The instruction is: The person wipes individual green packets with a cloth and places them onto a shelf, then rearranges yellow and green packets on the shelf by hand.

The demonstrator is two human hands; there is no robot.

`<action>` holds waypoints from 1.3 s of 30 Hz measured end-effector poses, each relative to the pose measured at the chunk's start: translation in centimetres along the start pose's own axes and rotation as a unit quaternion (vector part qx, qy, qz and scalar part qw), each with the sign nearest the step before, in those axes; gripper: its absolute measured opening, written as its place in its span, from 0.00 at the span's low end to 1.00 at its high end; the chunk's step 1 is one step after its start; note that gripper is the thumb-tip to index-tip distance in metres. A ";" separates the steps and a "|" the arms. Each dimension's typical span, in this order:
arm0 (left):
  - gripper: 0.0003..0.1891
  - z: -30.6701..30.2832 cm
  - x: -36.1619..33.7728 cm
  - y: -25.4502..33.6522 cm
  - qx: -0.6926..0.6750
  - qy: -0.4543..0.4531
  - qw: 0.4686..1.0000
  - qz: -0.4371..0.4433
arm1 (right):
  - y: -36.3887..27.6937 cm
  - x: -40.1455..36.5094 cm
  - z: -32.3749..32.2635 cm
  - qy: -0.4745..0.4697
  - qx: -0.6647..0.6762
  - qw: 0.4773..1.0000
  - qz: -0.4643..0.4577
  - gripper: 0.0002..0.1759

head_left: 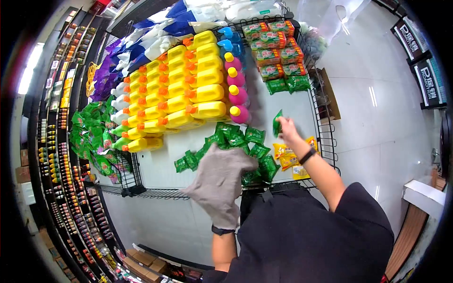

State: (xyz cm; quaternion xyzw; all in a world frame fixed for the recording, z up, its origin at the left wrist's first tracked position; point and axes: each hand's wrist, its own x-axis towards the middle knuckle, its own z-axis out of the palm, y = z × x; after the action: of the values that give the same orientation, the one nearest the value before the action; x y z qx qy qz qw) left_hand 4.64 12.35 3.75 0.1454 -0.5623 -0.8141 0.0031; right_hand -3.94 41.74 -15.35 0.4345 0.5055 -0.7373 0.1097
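Observation:
My right hand [287,131] is closed on a small green packet [277,123] held upright over the white table [262,104]. A grey cloth [219,177] covers my left hand, so its fingers are hidden. Loose green packets [234,137] lie beside and behind the cloth. Yellow packets [286,155] rest near the front right corner, below my right wrist. At the back right, green packets [288,85] lie in front of stacked red and green packs [277,52].
Rows of yellow bottles [188,80] fill the left and middle of the table, with pink bottles [239,95] alongside. A black wire rail [325,127] edges the table. Green bags [96,137] hang at the left, near shelves [68,155] of small bottles.

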 end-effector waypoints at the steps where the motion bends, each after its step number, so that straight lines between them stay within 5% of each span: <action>1: 0.16 0.8 -0.1 -0.7 0.019 -0.018 1.000 0.001 | 0.7 -3.1 1.1 -0.042 -0.001 0.999 0.001 0.38; 4: 0.17 2.4 -1.0 -2.4 0.117 -0.080 0.989 0.038 | 0.0 -14.8 3.6 -0.202 -0.086 0.972 -0.082 0.36; 8: 0.17 3.1 -2.5 -3.8 0.300 -0.204 0.908 0.209 | 1.3 -21.1 4.2 -0.176 -0.311 0.826 -0.437 0.14; 9: 0.17 3.3 -2.2 -3.8 0.326 -0.228 0.889 0.226 | 0.7 -21.2 4.2 -0.178 -0.331 0.803 -0.463 0.11; 10: 0.16 3.6 -1.5 -3.7 0.367 -0.241 0.871 0.219 | 0.7 -20.5 3.9 -0.195 -0.353 0.779 -0.481 0.10; 11: 0.14 4.1 -2.3 -3.1 0.193 -0.184 0.963 -0.038 | -0.6 -21.0 3.6 -0.195 -0.411 0.752 -0.477 0.10; 14: 0.15 4.0 -2.4 -1.9 0.224 -0.258 0.939 0.050 | -4.1 -22.4 3.4 -0.169 -0.502 0.664 -0.528 0.10; 17: 0.16 1.9 -1.0 -2.8 0.352 -0.291 0.859 0.230 | -5.3 -22.8 4.2 -0.175 -0.460 0.675 -0.550 0.23; 18: 0.18 1.1 -1.2 -3.1 0.335 -0.270 0.895 0.115 | -5.3 -23.0 4.5 -0.189 -0.445 0.676 -0.556 0.27; 20: 0.18 1.2 -1.8 -2.8 0.347 -0.229 0.901 0.128 | -4.6 -24.2 5.1 -0.183 -0.454 0.692 -0.531 0.28; 22: 0.18 0.7 -1.4 -3.2 0.344 -0.180 0.884 0.261 | -3.5 -25.3 5.9 -0.214 -0.448 0.735 -0.462 0.28; 24: 0.16 -0.6 -0.8 -2.7 0.427 -0.171 0.808 0.368 | -2.7 -26.5 6.7 -0.250 -0.444 0.739 -0.440 0.22; 25: 0.13 -2.0 0.0 -4.4 0.335 -0.163 0.919 0.126 | -2.1 -27.0 7.0 -0.257 -0.428 0.762 -0.413 0.19; 26: 0.17 -1.2 0.5 -3.7 0.058 -0.061 0.976 -0.201 | -1.6 -27.4 7.3 -0.261 -0.411 0.784 -0.386 0.16; 29: 0.19 -2.1 -0.2 -1.8 -0.190 -0.174 0.902 -0.347 | 1.3 -26.6 7.8 -0.121 -0.365 0.818 -0.428 0.14; 31: 0.17 -2.6 -0.5 -2.8 0.123 -0.243 0.960 -0.071 | 1.8 -27.0 7.9 -0.033 -0.339 0.830 -0.442 0.12; 32: 0.19 -2.7 -1.1 -2.8 0.274 -0.259 0.923 0.072 | 1.7 -27.9 8.3 0.009 -0.332 0.829 -0.451 0.11; 34: 0.26 -2.6 -2.5 -2.9 0.532 -0.258 0.732 0.340 | 1.7 -29.5 9.1 -0.003 -0.322 0.839 -0.439 0.13; 36: 0.22 0.0 -1.6 -4.0 0.604 -0.318 0.728 -0.057 | 2.7 -30.2 9.4 -0.014 -0.321 0.830 -0.456 0.14; 37: 0.16 -1.7 -2.8 -7.9 0.515 -0.249 0.803 0.168 | 3.0 -30.5 9.4 -0.038 -0.303 0.846 -0.436 0.14; 39: 0.22 -3.5 -2.3 -11.2 0.390 -0.288 0.874 -0.032 | 3.0 -30.4 8.9 -0.046 -0.325 0.814 -0.480 0.14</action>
State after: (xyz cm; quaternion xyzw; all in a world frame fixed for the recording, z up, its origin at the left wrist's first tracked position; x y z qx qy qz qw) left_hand 9.49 13.69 -7.07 -0.0884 -0.8050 -0.5346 -0.2416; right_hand 11.35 24.44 6.54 0.0411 0.8543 -0.5083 -0.1003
